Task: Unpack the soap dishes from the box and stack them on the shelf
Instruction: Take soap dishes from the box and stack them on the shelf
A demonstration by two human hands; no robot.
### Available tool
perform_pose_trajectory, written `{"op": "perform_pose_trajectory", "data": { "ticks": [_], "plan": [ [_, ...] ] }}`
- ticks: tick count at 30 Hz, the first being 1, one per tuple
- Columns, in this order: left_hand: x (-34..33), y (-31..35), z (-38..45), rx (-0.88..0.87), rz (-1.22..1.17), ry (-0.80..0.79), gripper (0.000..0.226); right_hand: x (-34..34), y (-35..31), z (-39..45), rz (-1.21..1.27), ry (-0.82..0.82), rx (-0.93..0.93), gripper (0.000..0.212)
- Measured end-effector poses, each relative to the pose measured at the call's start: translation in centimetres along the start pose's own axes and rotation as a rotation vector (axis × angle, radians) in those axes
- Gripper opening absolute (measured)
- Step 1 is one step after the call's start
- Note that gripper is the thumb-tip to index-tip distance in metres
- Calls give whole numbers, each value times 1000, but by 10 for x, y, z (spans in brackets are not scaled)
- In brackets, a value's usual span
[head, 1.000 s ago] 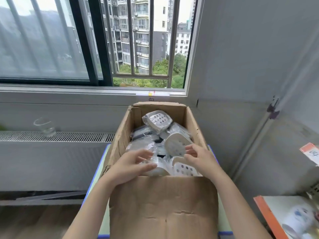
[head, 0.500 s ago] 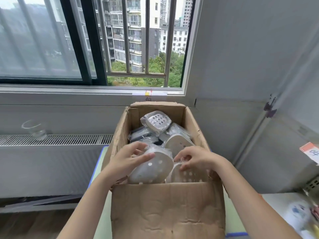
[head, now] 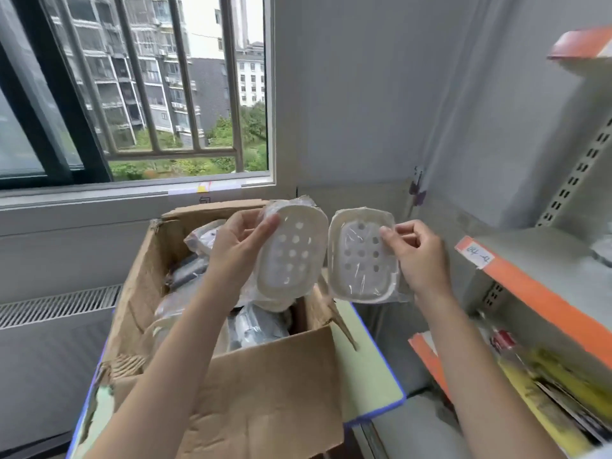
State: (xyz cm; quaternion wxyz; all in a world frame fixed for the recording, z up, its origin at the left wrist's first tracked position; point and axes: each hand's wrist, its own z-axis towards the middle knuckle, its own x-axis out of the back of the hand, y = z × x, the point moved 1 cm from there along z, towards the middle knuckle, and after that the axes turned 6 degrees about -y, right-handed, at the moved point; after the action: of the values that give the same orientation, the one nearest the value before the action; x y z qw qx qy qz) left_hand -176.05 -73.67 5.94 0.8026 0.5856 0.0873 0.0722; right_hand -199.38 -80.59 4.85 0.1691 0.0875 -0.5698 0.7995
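The left dish (head: 290,256) is white, wrapped in clear plastic, and full of round holes. It stands almost on end, long way up and down, leaning a little to the right at the top. Its holey face looks toward the person. The left hand (head: 236,248) holds it from the left side, with the thumb lying across the front near the top and the other fingers curled behind. That arm comes up from the bottom left and reaches over the box (head: 231,376).

The right dish (head: 362,255) looks the same, white and wrapped. It too stands tall, long way up and down, with its holey face toward the person. It is just to the left of the right hand (head: 419,256). That hand pinches it at the right edge, thumb on the front, fingers bent. The right arm comes up from the bottom right.

The two dishes are side by side, very close, and I cannot tell if they touch. Both are up in the air, above the far right corner of the box.

Under the left hand, the box is open and has more wrapped dishes (head: 258,326) in it. The box sits on a green desk (head: 367,369). The shelf (head: 543,293) is to the right of the right hand, with an orange front edge.
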Motion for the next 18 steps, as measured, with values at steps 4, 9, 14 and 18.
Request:
{"op": "perform_pose_trajectory", "data": {
  "ticks": [4, 9, 14, 18],
  "plan": [
    [-80, -17, -3, 95, -93, -130, 37, 82, 28, -24, -72, 136, -53, 15],
    [-201, -42, -22, 202, -98, -345, 42, 197, 67, -65, -175, 322, -193, 16],
    [-319, -47, -49, 305, -178, -591, 45, 309, 91, -111, -229, 568, -320, 19],
    [-392, -52, -63, 382, -189, -712, 83, 377, 107, -143, -283, 725, -417, 23]
  ]
}}
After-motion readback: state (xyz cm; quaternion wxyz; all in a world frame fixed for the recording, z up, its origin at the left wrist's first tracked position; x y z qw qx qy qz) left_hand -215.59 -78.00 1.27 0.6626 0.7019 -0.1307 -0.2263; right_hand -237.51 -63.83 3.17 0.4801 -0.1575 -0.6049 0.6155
